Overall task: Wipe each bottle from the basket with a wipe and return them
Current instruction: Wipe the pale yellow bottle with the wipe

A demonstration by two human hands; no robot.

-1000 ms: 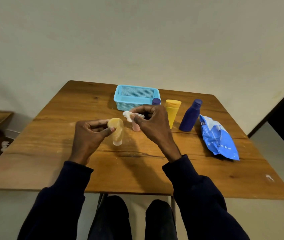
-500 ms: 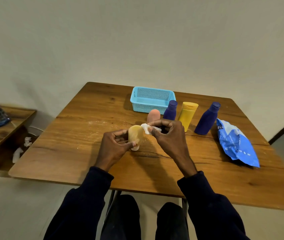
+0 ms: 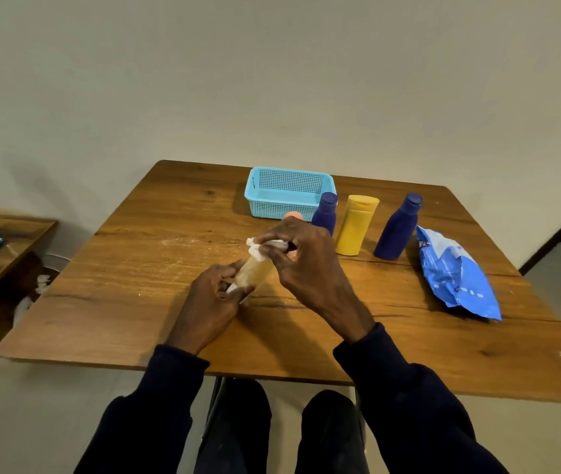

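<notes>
While the left hand [image 3: 210, 302] curls round the lower, capped end of the amber bottle [image 3: 255, 272], held tilted above the table [image 3: 135, 268], the right hand [image 3: 306, 265] pinches a white wipe [image 3: 257, 250] against its upper end. The cap is mostly hidden by fingers. Behind the right hand only the top of a pink bottle [image 3: 293, 216] shows. A navy bottle [image 3: 325, 213], yellow bottle [image 3: 356, 224] and second navy bottle [image 3: 397, 227] stand beside the basket [image 3: 289, 206]. A blue pack [image 3: 453, 271] lies right.

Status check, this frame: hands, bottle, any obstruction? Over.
Both busy: left hand grips amber bottle at cap end; right hand pinches white wipe on its far end. Pink bottle stands close behind right hand, before the basket.
</notes>
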